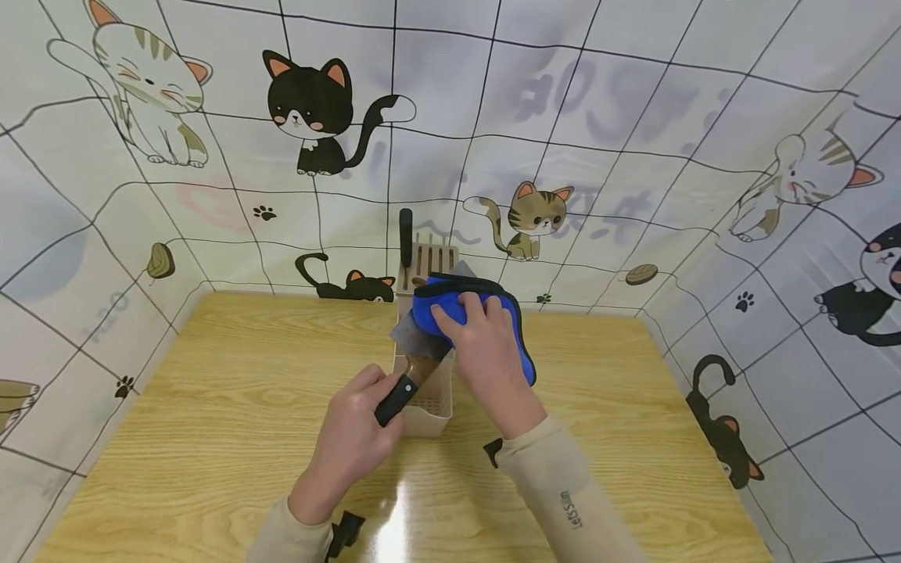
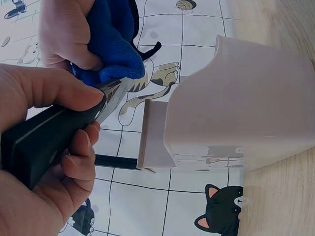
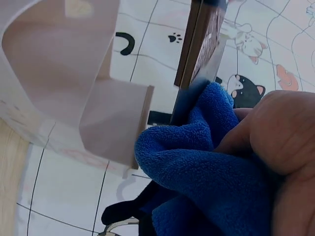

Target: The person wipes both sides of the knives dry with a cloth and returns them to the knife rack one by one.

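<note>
My left hand [image 1: 359, 418] grips the black handle [image 2: 54, 132] of a broad-bladed kitchen knife [image 1: 417, 338], which slants up and to the right. Around the blade's middle lies a blue cloth [image 1: 439, 309] with black edging, pinched by my right hand [image 1: 486, 344]. Grey blade shows on both sides of the cloth in the head view; the rest is covered. Below the knife, a beige knife holder [image 1: 425, 426] stands on the table, partly hidden by the hands and cloth. In the right wrist view, fleecy folds of cloth press against the blade.
A black-handled utensil [image 1: 406, 234] stands upright in the holder's slotted back part. The wood-grain table [image 1: 281, 352] meets a wall sheet [image 1: 450, 102] printed with cats and grid lines, which also rises at both sides. Small black pieces [image 1: 346, 532] show near the sleeves.
</note>
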Tool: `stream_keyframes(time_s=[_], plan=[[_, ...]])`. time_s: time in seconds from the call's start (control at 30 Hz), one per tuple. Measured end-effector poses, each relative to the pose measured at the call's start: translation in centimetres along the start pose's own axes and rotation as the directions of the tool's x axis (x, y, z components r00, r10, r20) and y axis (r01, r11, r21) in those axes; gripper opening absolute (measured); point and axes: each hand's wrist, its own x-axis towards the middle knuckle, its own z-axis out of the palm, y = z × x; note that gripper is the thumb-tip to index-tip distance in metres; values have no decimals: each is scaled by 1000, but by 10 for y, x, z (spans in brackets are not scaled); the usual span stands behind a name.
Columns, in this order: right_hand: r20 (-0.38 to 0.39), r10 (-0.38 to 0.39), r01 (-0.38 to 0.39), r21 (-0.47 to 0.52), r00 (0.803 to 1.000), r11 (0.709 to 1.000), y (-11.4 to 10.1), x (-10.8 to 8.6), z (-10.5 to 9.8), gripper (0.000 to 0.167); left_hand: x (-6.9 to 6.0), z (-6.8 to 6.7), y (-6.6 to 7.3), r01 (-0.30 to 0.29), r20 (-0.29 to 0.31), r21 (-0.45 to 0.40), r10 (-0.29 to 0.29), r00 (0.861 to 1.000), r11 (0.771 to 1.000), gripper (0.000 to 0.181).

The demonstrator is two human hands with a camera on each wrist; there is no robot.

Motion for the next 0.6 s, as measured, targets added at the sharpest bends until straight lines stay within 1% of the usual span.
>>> stream_keyframes(time_s=[0.27,0.6], plan=[[-37,-39,40,16,999,999,-10,-3,-1,51,5,3,-5,-25,-8,-13,25,1000,1000,35],[-40,-66,68,33,997,997,-18,-6,-4,54,13,6,-7,-41,-11,-6,41,999,999,39]])
